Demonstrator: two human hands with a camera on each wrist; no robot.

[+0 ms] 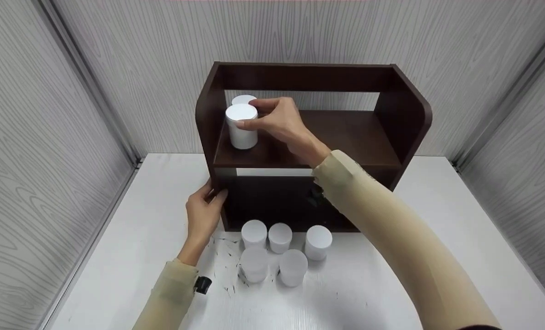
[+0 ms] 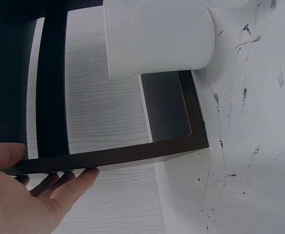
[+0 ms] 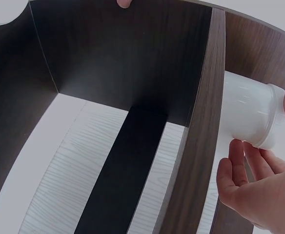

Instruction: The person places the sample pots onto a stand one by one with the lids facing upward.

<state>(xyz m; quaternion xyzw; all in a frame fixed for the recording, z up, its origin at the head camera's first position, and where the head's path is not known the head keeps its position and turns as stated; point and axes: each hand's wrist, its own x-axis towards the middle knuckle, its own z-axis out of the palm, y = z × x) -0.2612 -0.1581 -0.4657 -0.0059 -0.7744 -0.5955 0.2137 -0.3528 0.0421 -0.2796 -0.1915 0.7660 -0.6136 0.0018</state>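
A dark brown two-tier shelf [image 1: 350,137] stands on the white table. My right hand [image 1: 284,121] holds a white lidded jar [image 1: 243,133] near its top, thumb on the near side, at the left end of the upper tier. Just behind it shows the top of a second white jar [image 1: 244,98], partly hidden. In the right wrist view the held jar [image 3: 247,109] lies between thumb and fingers. Lower down, my left hand [image 1: 204,213] grips the shelf's left side panel [image 2: 132,153], thumb inside and fingers along the outer face.
Several white jars stand on the table [image 1: 130,247] before the shelf, among them one at the right [image 1: 318,243] and one at the front [image 1: 293,268]. Dark scuff marks [image 2: 223,141] streak the tabletop. Grey wood-patterned walls [image 1: 162,50] enclose the back and sides.
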